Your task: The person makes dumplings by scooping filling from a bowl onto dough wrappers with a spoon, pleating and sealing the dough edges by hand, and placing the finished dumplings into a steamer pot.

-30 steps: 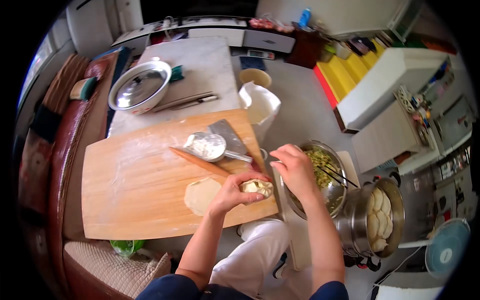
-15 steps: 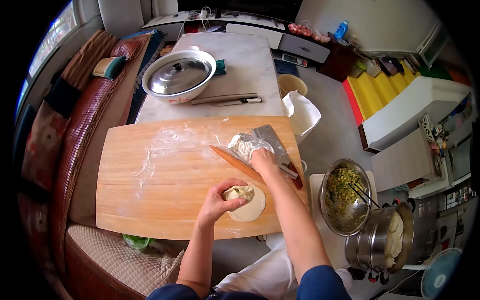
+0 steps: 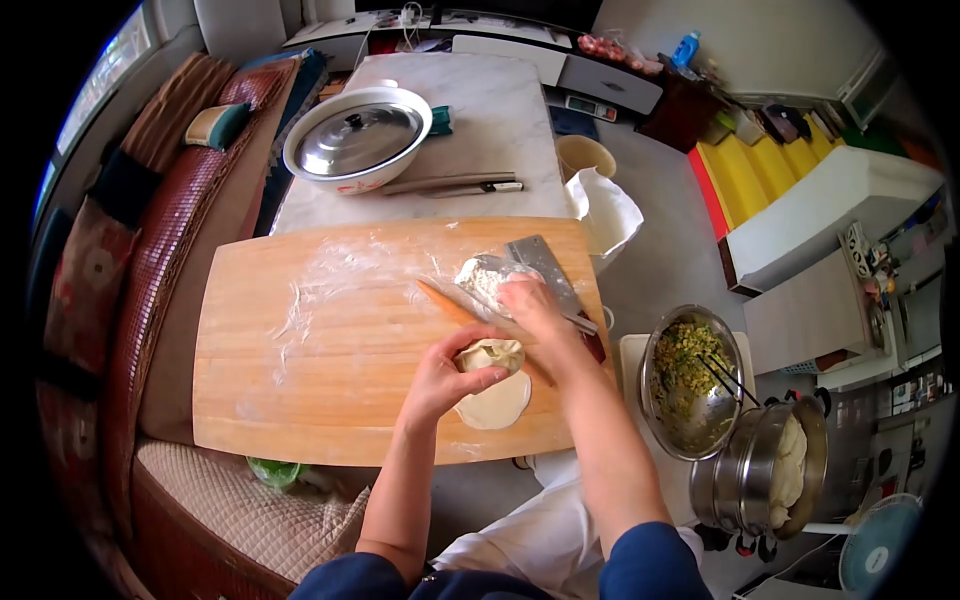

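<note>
My left hand [image 3: 447, 372] is curled around a stuffed bun [image 3: 492, 354] with its pleated dough top facing up. Just below it, a flat round dough wrapper [image 3: 494, 405] lies on the wooden board [image 3: 300, 400]. My right hand [image 3: 532, 304] is at a shallow dish of flour [image 3: 484, 282], fingers drawn together at its right side; whatever they pinch is hidden. A tapered wooden rolling pin [image 3: 447, 302] lies between the hands, partly covered by them. Behind my right hand rests a cleaver [image 3: 545, 262] with a broad metal blade and dark red handle.
On my right stand a steel bowl of chopped filling [image 3: 690, 365] with chopsticks and a steamer pot [image 3: 745, 475] holding buns [image 3: 789, 470]. A lidded basin [image 3: 360, 140] and a knife [image 3: 480, 188] lie on the marble table [image 3: 500, 120] beyond the board.
My right hand has lifted slightly and its fingers have drawn back from the flour. The left hand, with the bun, has moved a little up and right. The view has tilted slightly.
</note>
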`<state>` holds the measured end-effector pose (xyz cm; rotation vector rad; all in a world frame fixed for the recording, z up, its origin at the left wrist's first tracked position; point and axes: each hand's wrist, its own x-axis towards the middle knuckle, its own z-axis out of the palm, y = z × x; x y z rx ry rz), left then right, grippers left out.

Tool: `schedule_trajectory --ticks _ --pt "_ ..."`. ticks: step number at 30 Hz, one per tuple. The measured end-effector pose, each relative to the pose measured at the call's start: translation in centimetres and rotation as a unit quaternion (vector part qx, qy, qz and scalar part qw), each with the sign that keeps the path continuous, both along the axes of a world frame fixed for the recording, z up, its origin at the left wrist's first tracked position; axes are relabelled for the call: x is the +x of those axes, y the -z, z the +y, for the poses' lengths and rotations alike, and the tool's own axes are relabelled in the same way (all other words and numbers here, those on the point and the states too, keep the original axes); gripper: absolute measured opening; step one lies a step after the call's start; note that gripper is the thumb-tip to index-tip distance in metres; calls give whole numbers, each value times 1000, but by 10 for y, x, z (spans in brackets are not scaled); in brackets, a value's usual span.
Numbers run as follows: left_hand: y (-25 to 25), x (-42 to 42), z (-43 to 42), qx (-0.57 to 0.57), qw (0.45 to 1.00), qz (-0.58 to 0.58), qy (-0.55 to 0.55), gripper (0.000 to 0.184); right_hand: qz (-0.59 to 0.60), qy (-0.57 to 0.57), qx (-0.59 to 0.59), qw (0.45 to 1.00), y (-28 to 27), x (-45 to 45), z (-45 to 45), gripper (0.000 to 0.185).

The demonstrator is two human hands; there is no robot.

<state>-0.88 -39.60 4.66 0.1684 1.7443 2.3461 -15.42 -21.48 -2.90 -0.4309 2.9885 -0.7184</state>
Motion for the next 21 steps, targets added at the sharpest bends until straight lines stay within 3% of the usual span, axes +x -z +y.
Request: schedule_trajectory --ticks 2,3,6,9,12,21 --pt "-12 -3 15 -8 1000 8 6 47 150 -41 -181 971 -5 7 32 17" --pt "-16 -5 25 -8 1000 19 11 46 92 3 -262 961 -21 15 47 20" --pt "-36 -10 64 -4 999 29 45 45 72 20 -349 934 -94 66 100 25" --pt "-43 -15 112 -29 995 45 84 44 68 3 -349 935 -148 123 146 29" --pt "-47 -18 162 -64 986 77 132 42 93 -6 -269 958 -181 164 176 32" --pt "-48 3 280 -152 946 221 180 45 199 93 -241 945 -169 217 263 12"
